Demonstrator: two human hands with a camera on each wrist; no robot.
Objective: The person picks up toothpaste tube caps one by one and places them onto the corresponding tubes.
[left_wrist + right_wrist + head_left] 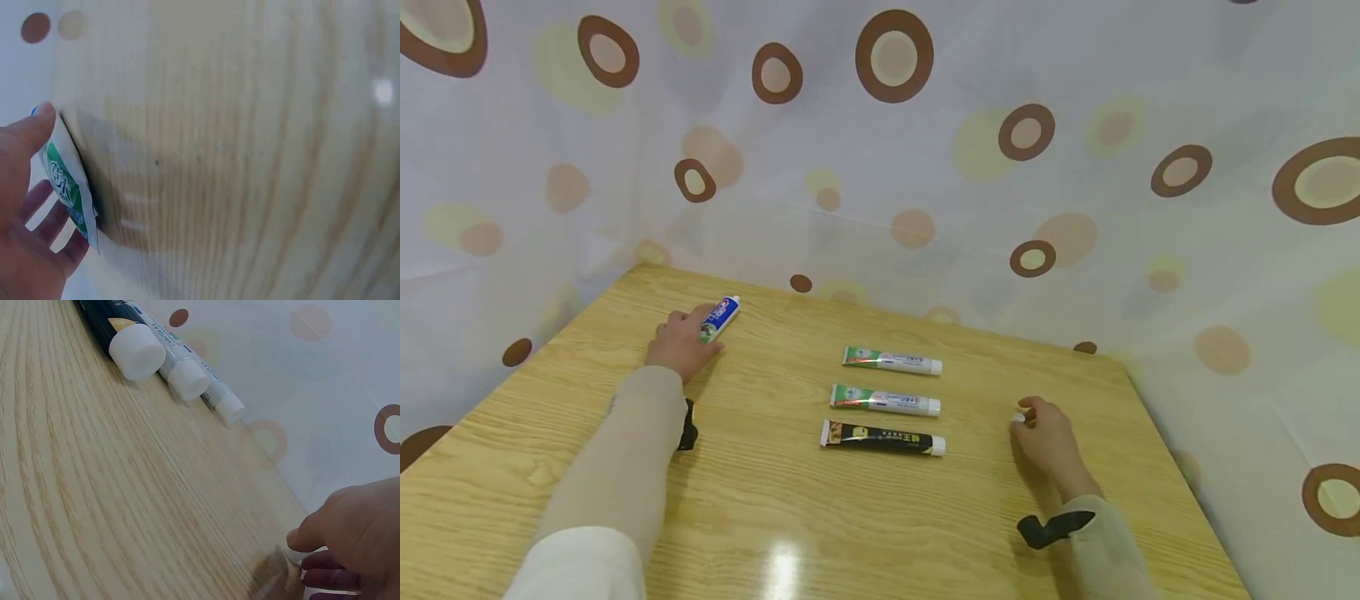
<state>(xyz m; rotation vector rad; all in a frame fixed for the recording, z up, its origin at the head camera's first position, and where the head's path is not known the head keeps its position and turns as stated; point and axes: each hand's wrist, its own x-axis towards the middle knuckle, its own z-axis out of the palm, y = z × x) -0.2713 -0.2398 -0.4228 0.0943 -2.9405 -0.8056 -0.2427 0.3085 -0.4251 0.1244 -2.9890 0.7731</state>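
Observation:
At the far left of the table, my left hand [685,343] grips a blue, white and green toothpaste tube [722,315] between thumb and fingers. Its white tip points away to the upper right; in the left wrist view the tube's green-and-white part [67,181] stands tilted near the wood. On the right side, my right hand [1051,442] pinches a small white piece, probably a cap [1018,417], just over or on the table; fingers hide most of it. Between the hands lie two green-and-white toothpaste tubes [891,361] [885,400] and a black toothpaste tube [882,437].
The three middle tubes lie roughly parallel, white caps facing right. Spotted white sheeting [850,167] hangs behind and beside the wooden table [820,525]. A black strap device [1054,528] sits on the right wrist.

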